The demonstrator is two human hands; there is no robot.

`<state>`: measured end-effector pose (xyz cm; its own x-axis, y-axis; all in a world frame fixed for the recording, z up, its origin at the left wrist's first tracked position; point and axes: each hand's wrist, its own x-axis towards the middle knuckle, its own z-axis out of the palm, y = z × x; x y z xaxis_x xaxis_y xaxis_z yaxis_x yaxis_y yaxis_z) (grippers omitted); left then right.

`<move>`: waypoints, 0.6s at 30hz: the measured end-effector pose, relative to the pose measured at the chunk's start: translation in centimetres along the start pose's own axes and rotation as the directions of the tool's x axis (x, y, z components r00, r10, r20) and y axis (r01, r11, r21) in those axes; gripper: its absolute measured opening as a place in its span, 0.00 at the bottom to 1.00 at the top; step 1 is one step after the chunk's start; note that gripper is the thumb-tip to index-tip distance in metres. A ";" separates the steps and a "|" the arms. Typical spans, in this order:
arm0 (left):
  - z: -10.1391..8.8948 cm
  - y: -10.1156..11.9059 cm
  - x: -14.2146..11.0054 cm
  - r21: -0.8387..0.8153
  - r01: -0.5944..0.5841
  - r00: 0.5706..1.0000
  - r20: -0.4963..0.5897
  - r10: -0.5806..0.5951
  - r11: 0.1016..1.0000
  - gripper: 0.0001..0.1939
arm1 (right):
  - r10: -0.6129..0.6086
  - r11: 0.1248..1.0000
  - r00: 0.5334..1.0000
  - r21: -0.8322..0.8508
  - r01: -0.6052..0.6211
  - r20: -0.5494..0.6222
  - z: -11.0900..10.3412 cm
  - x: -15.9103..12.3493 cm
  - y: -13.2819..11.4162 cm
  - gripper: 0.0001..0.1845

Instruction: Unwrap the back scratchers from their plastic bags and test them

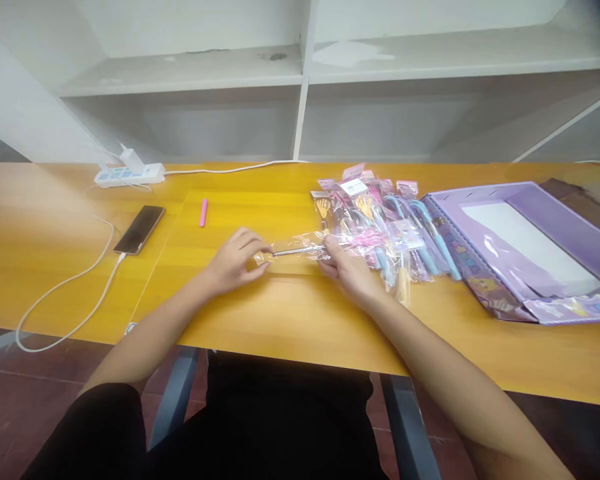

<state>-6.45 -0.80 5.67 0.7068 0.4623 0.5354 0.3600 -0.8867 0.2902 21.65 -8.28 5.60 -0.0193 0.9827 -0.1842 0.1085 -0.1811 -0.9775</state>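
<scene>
My left hand [235, 259] pinches the left end of a clear plastic sleeve [300, 249] that holds a thin metal-shafted toy. My right hand [347, 270] grips the same sleeve at its right end, fingers closed round it. The sleeve lies just above the yellow wooden table [290, 320]. Right behind my right hand is a pile of several similar packaged toys [380, 223] in pink, blue and yellow wrappers.
An open purple cardboard box [525, 247] lies at the right. A small pink stick [203, 213] rests on the table farther back. A phone [140, 229] on a white cable and a power strip [129, 175] sit at the left. White shelves stand behind.
</scene>
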 end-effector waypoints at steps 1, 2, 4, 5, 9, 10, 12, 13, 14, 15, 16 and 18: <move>0.2 -0.3 0.0 -0.022 0.003 1.000 0.001 -0.003 1.000 0.12 | -0.001 0.999 0.999 -0.049 0.003 0.038 0.0 -0.1 -0.1 0.42; 0.3 -0.5 -0.1 -0.048 0.007 1.000 -0.001 -0.007 0.999 0.14 | 0.000 0.997 0.998 -0.074 0.005 0.069 0.1 -0.1 0.0 0.43; 0.7 -0.8 -0.2 -0.096 0.018 1.000 -0.006 -0.018 0.995 0.17 | 0.000 0.997 0.991 -0.080 0.010 0.132 0.3 -0.1 0.3 0.43; 0.8 -0.8 -0.3 -0.112 0.020 1.000 -0.004 -0.021 0.993 0.17 | -0.004 0.998 0.987 -0.059 0.013 0.159 0.5 0.0 0.5 0.43; 1.0 -0.6 -0.3 -0.112 0.027 1.000 -0.003 -0.028 0.993 0.14 | -0.046 0.989 0.993 0.144 0.030 0.106 1.0 0.6 1.6 0.40; 0.9 -0.5 -0.3 -0.100 0.035 0.999 -0.010 -0.036 0.994 0.15 | -0.059 0.975 0.997 0.217 0.049 0.042 1.0 0.9 1.8 0.39; 0.5 -0.6 -0.2 -0.078 0.056 0.998 -0.025 -0.058 0.995 0.17 | -0.085 0.918 0.989 0.377 0.124 -0.119 0.8 1.4 1.7 0.38; 0.3 -0.8 -0.2 -0.066 0.068 0.997 -0.025 -0.070 0.995 0.19 | -0.092 0.877 0.978 0.449 0.168 -0.188 0.6 1.6 1.6 0.38; 0.0 -1.0 -0.1 -0.054 0.082 0.996 -0.017 -0.083 0.995 0.20 | -0.094 0.836 0.967 0.508 0.206 -0.238 0.4 1.8 1.3 0.38; -0.2 -1.2 -0.2 -0.040 0.096 0.995 -0.004 -0.097 0.995 0.21 | -0.092 0.804 0.960 0.550 0.228 -0.264 0.2 1.9 1.1 0.37; -0.4 -1.4 -0.2 -0.026 0.109 0.994 0.013 -0.109 0.994 0.21 | -0.087 0.782 0.956 0.575 0.240 -0.280 -0.1 2.0 0.9 0.36; -0.8 -1.9 -0.3 -0.001 0.125 0.991 0.043 -0.125 0.992 0.22 | -0.075 0.765 0.947 0.591 0.255 -0.311 -0.7 2.2 0.7 0.33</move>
<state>-7.83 0.76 5.63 0.6819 0.5686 0.4601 0.4449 -0.8217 0.3561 22.33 -6.26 4.61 0.2826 0.9568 -0.0689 -0.5098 0.0889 -0.8557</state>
